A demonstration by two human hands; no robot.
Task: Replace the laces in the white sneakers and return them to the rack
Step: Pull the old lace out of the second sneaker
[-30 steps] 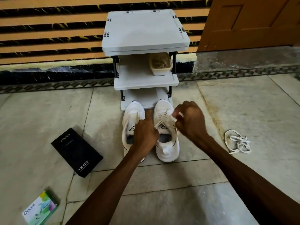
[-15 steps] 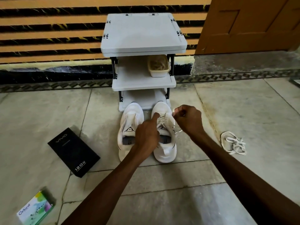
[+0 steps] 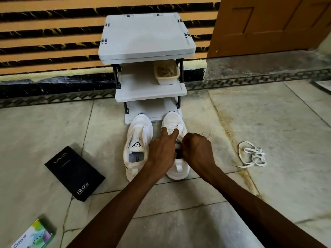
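Two fingers (image 3: 164, 131) of the left hand (image 3: 162, 153) lie stretched out on the crossed lace (image 3: 172, 126), pressing it onto the tongue. My guess is that pins the slack so the crossings don't loosen. The right hand (image 3: 197, 149) is balled up just beside it, fingers (image 3: 190, 140) curled in round the lace end, with a white tip poking out above the knuckles. It looks like it's drawing that end snug. Can't tell which eyelet it comes from, since the hands cover that bit.

The sneaker (image 3: 176, 119) being laced sits flat on the floor (image 3: 268, 122), toe at the front edge of the bottom shelf (image 3: 154, 111) of the rack (image 3: 146, 36) and heel toward the person, so the eyelets face up and are easy to reach. Its partner (image 3: 138, 140) stands right beside it, tongue showing and no lace that I can make out. I'd call the job roughly half done, with neither shoe back on the rack yet.

Off to the right a loose lace (image 3: 252, 154) lies tangled on the floor, well apart from the shoes — probably an old one parked out of the way. A tub (image 3: 166, 73) sits on the middle shelf, and a black box (image 3: 74, 173) and a little colourful box (image 3: 34, 235) lie on the floor to the left.
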